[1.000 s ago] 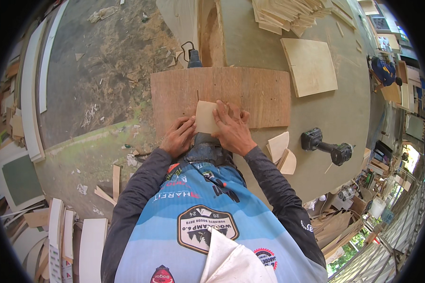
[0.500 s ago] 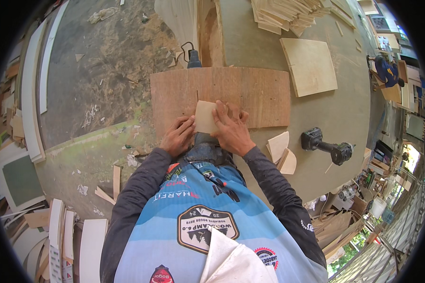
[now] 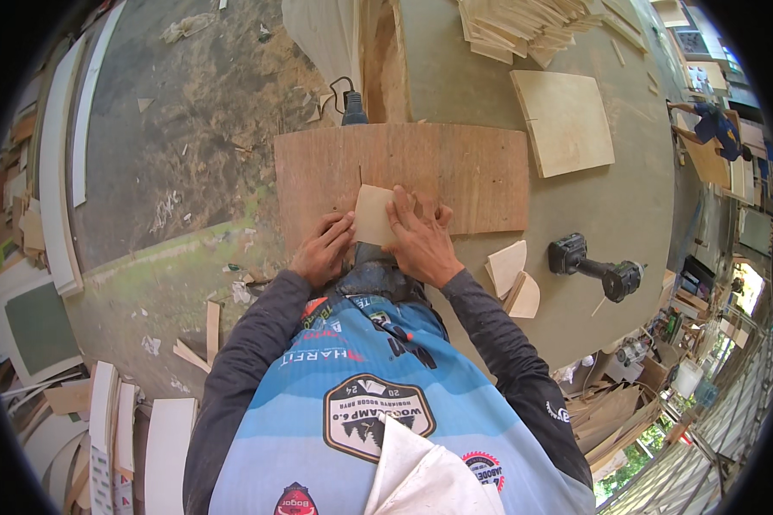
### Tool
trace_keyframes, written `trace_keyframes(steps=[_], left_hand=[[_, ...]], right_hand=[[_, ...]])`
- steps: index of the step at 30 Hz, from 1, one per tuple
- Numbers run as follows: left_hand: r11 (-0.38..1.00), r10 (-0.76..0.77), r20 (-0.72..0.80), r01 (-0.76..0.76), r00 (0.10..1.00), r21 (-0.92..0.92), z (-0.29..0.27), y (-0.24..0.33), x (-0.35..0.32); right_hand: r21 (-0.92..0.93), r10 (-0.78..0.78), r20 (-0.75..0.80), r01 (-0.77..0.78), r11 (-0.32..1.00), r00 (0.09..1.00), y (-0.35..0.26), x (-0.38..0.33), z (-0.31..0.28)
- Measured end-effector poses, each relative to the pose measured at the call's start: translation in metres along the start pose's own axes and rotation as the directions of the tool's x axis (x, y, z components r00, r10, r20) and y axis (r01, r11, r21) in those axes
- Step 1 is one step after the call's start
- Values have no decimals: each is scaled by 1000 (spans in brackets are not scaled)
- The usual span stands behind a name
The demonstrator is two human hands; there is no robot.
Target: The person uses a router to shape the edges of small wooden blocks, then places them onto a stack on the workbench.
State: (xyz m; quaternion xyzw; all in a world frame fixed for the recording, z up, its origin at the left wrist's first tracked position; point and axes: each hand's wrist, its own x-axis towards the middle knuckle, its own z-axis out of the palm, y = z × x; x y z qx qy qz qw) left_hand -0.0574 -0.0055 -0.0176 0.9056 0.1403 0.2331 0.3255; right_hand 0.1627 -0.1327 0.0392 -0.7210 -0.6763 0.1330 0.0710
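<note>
A small pale plywood piece lies on a brown plywood board that rests on the grey workbench. My left hand presses its lower left edge at the board's near rim. Across the piece's right side lies my right hand, fingers spread flat on piece and board. A thin slot runs down the board just above the piece.
A black power tool with a cord sits at the board's far edge. A black cordless drill and curved offcuts lie to the right. A square light panel and stacked pieces are farther back. Another person works far right.
</note>
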Motion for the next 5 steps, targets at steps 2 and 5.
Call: trace_keyframes(steps=[2,5], left_hand=[[1000,-1,5,1,1000,-8,0,-1,0],[1000,-3,13,3,1000,-17,0,-1,0]], right_hand=[[-12,9,0,-9,1000,1000,-1,0,1],[-8,30,23,-30,1000,999,-4,1,0]])
